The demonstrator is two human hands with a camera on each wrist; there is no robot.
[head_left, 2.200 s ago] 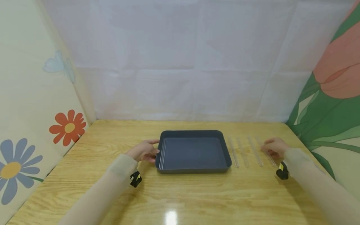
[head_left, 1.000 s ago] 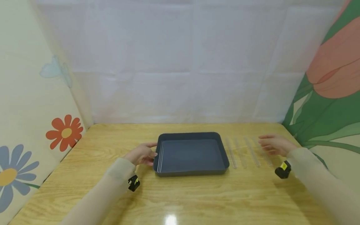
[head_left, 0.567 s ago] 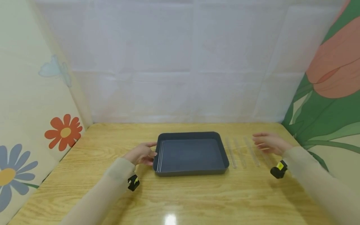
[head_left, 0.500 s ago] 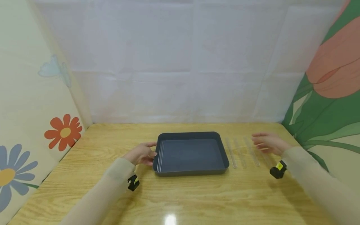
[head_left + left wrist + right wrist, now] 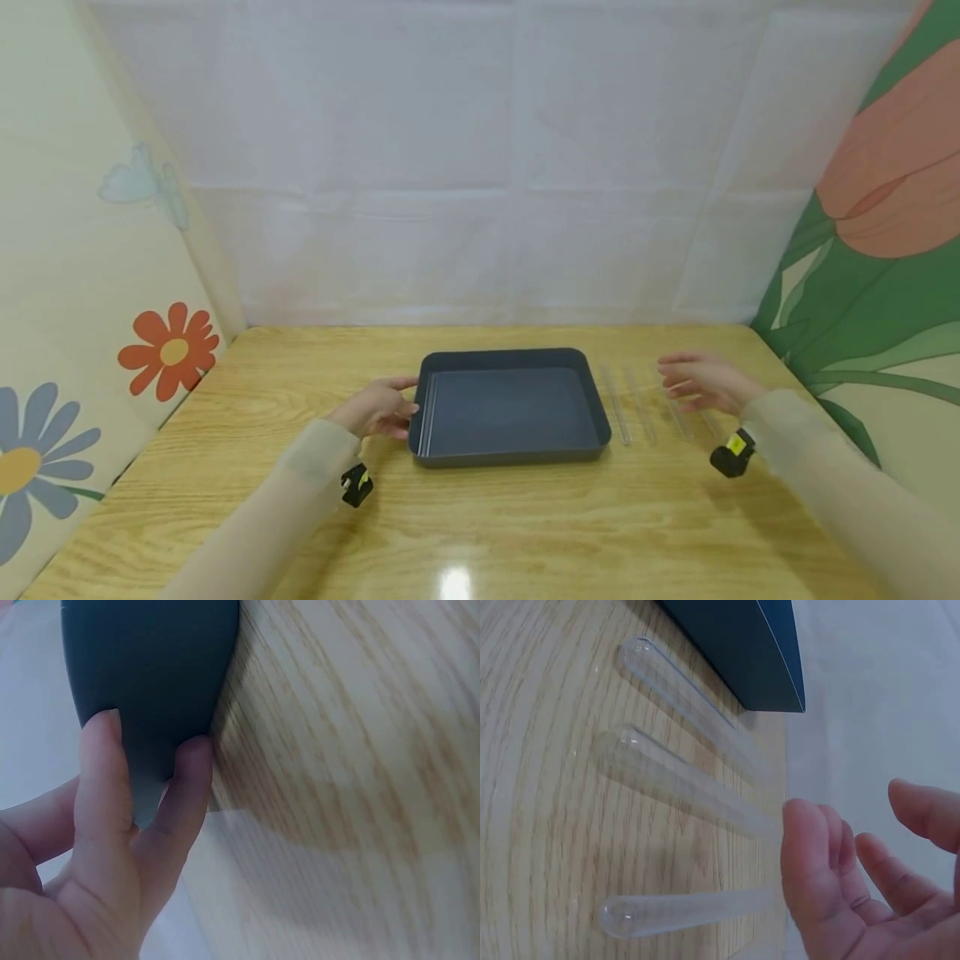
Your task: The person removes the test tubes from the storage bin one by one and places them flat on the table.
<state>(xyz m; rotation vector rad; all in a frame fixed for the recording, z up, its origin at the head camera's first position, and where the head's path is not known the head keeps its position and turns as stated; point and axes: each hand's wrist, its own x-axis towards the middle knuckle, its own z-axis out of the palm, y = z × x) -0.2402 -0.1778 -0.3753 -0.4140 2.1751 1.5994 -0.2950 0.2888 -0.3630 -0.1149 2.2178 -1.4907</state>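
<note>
A dark grey-blue rectangular tray (image 5: 510, 454) lies on the table with nothing in it. My left hand (image 5: 375, 408) touches its left end. In the left wrist view one fingertip (image 5: 101, 750) meets the top rim and another lies low against the outer wall. To the tray's right, several clear test tubes (image 5: 617, 408) are laid in a row, rounded ends toward me. Just above the tubes at the right of the row hovers my right hand (image 5: 708, 385), fingers loosely bent and holding nothing. It partly covers those tubes. The right wrist view shows one test tube (image 5: 682, 911) closest to its fingers.
The wood-grain table (image 5: 510, 533) ends at a white cloth (image 5: 480, 183) behind. A flower-printed panel (image 5: 67, 250) stands at the left, and a tulip-printed one (image 5: 877, 275) at the right. Black cameras (image 5: 733, 454) sit on both wrists.
My right hand had its fingers at the rightmost test tube; it has risen off it and moved left over the row. The left hand stays against the tray.
</note>
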